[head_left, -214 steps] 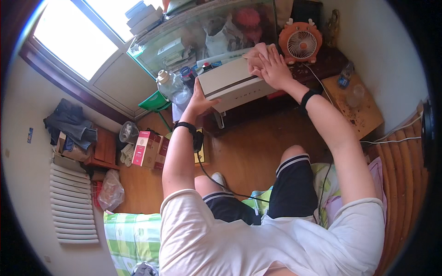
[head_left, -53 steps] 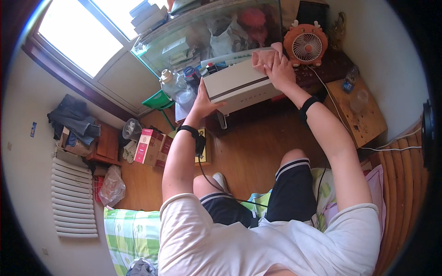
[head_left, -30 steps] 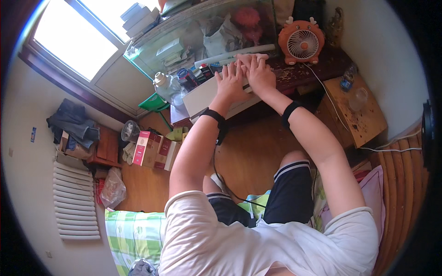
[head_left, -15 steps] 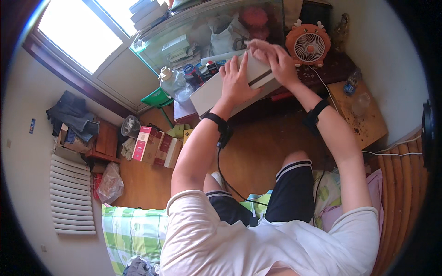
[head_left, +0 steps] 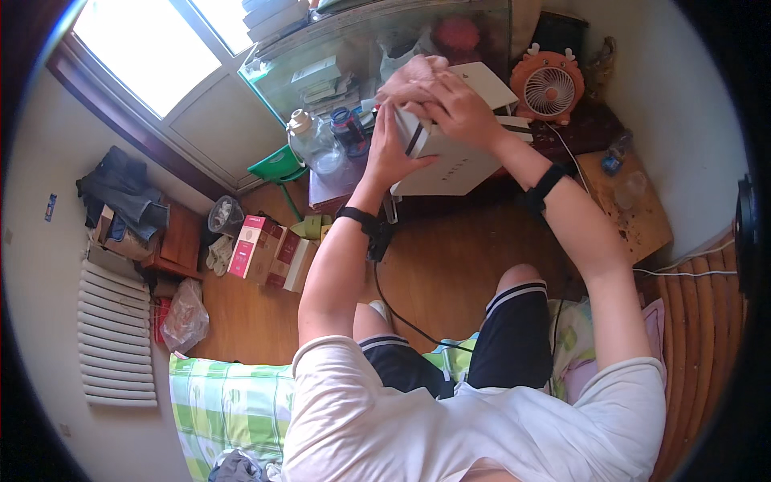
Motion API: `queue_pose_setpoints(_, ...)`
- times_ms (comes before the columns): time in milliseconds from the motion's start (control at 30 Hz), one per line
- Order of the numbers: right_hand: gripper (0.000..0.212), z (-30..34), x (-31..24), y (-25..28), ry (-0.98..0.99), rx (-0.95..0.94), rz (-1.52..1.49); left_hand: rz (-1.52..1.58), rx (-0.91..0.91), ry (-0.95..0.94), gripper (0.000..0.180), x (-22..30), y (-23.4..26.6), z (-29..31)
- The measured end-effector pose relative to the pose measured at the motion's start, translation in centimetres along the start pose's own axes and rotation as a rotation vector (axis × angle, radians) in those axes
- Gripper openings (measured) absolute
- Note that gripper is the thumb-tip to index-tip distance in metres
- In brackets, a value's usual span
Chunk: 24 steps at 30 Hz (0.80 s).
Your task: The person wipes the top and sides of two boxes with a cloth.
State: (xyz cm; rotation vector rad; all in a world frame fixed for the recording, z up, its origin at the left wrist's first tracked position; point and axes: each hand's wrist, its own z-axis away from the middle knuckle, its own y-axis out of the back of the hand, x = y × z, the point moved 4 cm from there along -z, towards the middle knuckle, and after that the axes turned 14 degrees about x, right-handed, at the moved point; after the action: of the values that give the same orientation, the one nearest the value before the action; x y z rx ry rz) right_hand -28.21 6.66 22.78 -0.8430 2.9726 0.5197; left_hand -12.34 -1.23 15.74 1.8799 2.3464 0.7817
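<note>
Item: large white rectangular cardboard box with a dark band [head_left: 450, 149], raised off the floor and tilted, one flap open toward the orange round desk fan with antlers [head_left: 548, 84]; it sits above the dark wooden low table [head_left: 578, 132], in front of the glass-fronted cabinet [head_left: 385, 40]. Left hand [head_left: 388, 149]: fingers spread flat against the box's near side, pressing inward, apparently to steady the weight from below and the side. Right hand [head_left: 446, 100]: curled over the top edge near the dark band, fingers closed on the rim, a grip that seems to control the tilt. Both wrists carry black bands. Adjacent: clear plastic water jug [head_left: 309, 145] and small bottles just left of the box; green plastic stool [head_left: 277, 167] beneath; pink-and-white cartons [head_left: 257, 249] on the wooden floor [head_left: 450, 257]; white ribbed radiator [head_left: 112, 337] on the left wall; green checked bedding [head_left: 229, 402] under the seated person.
</note>
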Motion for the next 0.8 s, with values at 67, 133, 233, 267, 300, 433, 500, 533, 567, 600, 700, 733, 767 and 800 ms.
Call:
queue_pose_setpoints(67, 0.042, -0.6, -1.6, -1.4, 0.057, -0.014, -0.006, -0.064, -0.028, 0.023, 0.139, -1.6, 0.5, 0.9)
queue_pose_setpoints(133, 0.060, -0.7, -2.7, -2.6, 0.185, -0.018, 0.014, -0.044, -0.056, 0.081, 0.139, -3.6, 0.9, 2.1)
queue_pose_setpoints(233, 0.081, 0.1, -2.8, -3.4, 0.225, -0.159, 0.051, 0.020, -0.109, 0.203, 0.141, -4.4, 1.6, 3.1)
queue_pose_setpoints(267, 0.081, 0.1, -2.4, -3.1, 0.220, -0.161, 0.051, 0.123, -0.098, 0.260, 0.142, -4.3, 1.7, 3.2)
queue_pose_setpoints(300, 0.089, -0.2, -2.2, -2.7, 0.218, -0.219, 0.042, 0.222, -0.081, 0.315, 0.143, -4.2, 2.2, 3.2)
queue_pose_setpoints(433, 0.108, -0.6, 0.7, -1.9, 0.233, -0.309, 0.180, 0.223, -0.050, 0.379, 0.144, -5.3, 1.8, 3.7)
queue_pose_setpoints(500, 0.111, -0.8, 2.7, -1.2, 0.207, -0.359, 0.191, 0.206, -0.037, 0.379, 0.142, -5.2, 1.6, 3.5)
queue_pose_setpoints(533, 0.111, -0.8, 3.5, -1.0, 0.192, -0.373, 0.196, 0.214, -0.041, 0.381, 0.142, -5.3, 1.4, 3.4)
queue_pose_setpoints(567, 0.111, -0.5, 4.2, -0.7, 0.175, -0.388, 0.202, 0.207, -0.028, 0.355, 0.141, -5.4, 1.3, 3.2)
queue_pose_setpoints(600, 0.111, -0.6, 3.9, -1.2, 0.158, -0.426, 0.268, 0.197, -0.019, 0.337, 0.141, -5.8, 1.4, 3.5)
queue_pose_setpoints(700, 0.108, -0.6, 3.4, -1.8, 0.127, -0.403, 0.266, 0.278, 0.003, 0.369, 0.144, -6.0, 1.5, 3.3)
queue_pose_setpoints(733, 0.102, -0.6, 3.2, -2.0, 0.141, -0.357, 0.274, 0.189, -0.011, 0.369, 0.146, -6.3, 1.4, 3.6)
queue_pose_setpoints(767, 0.102, -0.5, 3.4, -1.9, 0.135, -0.362, 0.286, 0.203, -0.016, 0.369, 0.146, -6.4, 0.7, 3.5)
queue_pose_setpoints(800, 0.103, -0.5, 3.3, -1.8, 0.127, -0.350, 0.258, 0.270, -0.001, 0.407, 0.147, -6.6, 0.3, 3.7)
